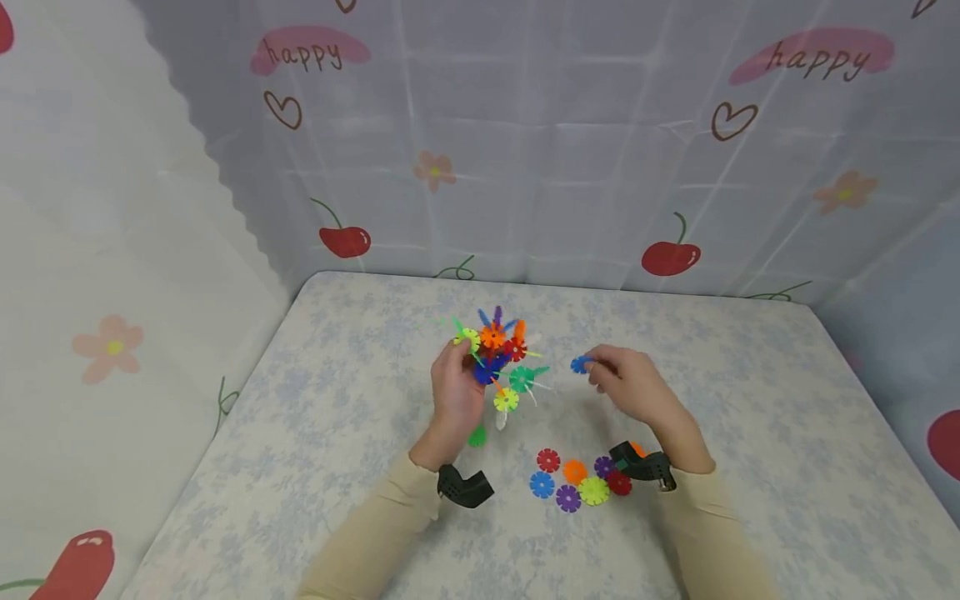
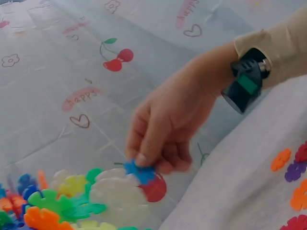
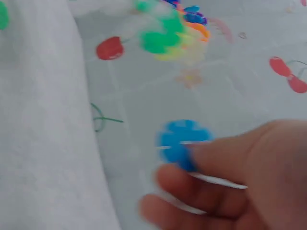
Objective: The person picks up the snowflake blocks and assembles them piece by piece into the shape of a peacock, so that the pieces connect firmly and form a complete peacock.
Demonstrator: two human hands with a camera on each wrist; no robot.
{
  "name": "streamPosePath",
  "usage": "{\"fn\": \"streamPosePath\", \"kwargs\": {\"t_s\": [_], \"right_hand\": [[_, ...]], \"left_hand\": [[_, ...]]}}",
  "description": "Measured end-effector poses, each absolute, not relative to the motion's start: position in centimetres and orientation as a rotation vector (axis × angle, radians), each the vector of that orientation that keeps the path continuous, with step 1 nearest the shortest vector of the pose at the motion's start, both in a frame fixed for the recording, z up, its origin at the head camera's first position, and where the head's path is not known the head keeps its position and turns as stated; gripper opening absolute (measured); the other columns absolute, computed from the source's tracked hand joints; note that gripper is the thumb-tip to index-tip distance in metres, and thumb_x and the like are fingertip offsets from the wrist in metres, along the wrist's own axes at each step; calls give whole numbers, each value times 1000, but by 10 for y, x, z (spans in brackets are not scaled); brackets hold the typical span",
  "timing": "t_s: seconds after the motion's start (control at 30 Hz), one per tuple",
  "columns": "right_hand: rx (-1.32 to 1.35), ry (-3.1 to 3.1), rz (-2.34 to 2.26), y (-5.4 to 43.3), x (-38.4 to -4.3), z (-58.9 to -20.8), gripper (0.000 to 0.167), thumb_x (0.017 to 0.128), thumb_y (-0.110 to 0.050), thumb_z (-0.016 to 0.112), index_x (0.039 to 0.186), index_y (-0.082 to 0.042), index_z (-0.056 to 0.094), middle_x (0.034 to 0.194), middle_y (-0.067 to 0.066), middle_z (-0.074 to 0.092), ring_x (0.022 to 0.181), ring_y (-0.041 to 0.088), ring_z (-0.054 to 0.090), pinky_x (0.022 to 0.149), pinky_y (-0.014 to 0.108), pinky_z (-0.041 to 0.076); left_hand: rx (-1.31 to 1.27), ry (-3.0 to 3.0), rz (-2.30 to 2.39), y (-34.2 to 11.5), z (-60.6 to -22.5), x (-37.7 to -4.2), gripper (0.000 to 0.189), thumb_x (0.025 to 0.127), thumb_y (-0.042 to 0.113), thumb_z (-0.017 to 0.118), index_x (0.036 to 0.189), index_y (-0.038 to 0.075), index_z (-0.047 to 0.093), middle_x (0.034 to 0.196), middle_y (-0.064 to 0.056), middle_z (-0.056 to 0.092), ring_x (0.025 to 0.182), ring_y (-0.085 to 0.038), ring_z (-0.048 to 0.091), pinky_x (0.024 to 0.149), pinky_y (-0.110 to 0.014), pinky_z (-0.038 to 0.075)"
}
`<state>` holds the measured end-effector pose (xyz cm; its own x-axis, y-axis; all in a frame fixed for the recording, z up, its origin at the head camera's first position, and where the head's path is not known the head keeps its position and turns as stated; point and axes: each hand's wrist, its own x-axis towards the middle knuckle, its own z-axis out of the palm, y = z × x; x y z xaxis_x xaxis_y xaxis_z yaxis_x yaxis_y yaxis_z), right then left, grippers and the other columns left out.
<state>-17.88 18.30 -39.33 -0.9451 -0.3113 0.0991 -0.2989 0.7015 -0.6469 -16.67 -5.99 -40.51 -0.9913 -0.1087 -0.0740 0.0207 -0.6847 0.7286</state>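
In the head view my left hand [image 1: 456,390] holds up a cluster of interlocked snowflake discs [image 1: 492,354] in many colours. Its thumb lies against a yellow-green disc on the near side. My right hand [image 1: 628,385] pinches a single blue snowflake disc [image 1: 580,364] between thumb and fingers, to the right of the cluster and apart from it. The right wrist view shows that blue disc [image 3: 182,139] with its notched rim, held at the thumb tip. In the left wrist view, white, green and orange discs of the cluster [image 2: 62,206] fill the lower left.
Loose discs lie on the table before me between the forearms: red [image 1: 548,460], orange [image 1: 575,472], blue [image 1: 542,484], purple [image 1: 568,498], yellow-green [image 1: 594,491] and others by the right wrist. A green disc [image 1: 477,436] sits near the left wrist. Printed curtains [image 1: 525,167] hang behind the patterned tabletop [image 1: 300,467].
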Motion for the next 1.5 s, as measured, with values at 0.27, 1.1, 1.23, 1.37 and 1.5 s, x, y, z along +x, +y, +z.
{"fn": "streamPosePath", "kwargs": {"t_s": [0.27,1.1,1.23,1.37,1.5], "right_hand": [[-710,3145,-1346,190,-160,-366,15,99,1,60,108,-1,72,85,10,73,72,13,67,67,16,54],[-1166,2828,-977,172,-142,-358,21,89,1,73,109,-3,79,94,6,80,78,13,75,72,27,62],[-1179,2792,-960,172,-143,-359,20,91,0,71,109,-3,79,96,8,80,70,4,68,70,23,60],[-1202,2766,-977,173,-145,-360,18,91,-1,71,107,-2,79,96,9,80,66,1,65,67,21,59],[-1202,2733,-1080,175,-148,-363,13,88,-1,75,100,-3,81,90,7,80,71,6,72,68,22,60]], "left_hand": [[-195,-2209,-2672,-53,-400,-155,34,103,13,50,69,9,47,62,5,37,55,-7,45,57,-18,45],[-491,-2628,-2380,-57,-393,-152,36,104,13,49,69,9,52,73,3,49,64,-10,48,67,-23,46],[-514,-2676,-2345,-58,-396,-153,37,103,13,50,67,10,49,69,3,43,60,-11,43,64,-23,44],[-522,-2704,-2294,-57,-399,-154,36,103,13,51,68,8,54,67,4,46,59,-9,43,66,-23,45],[-557,-2697,-2295,-58,-401,-155,32,103,13,50,74,4,62,77,4,62,68,-5,60,74,-23,56]]}}
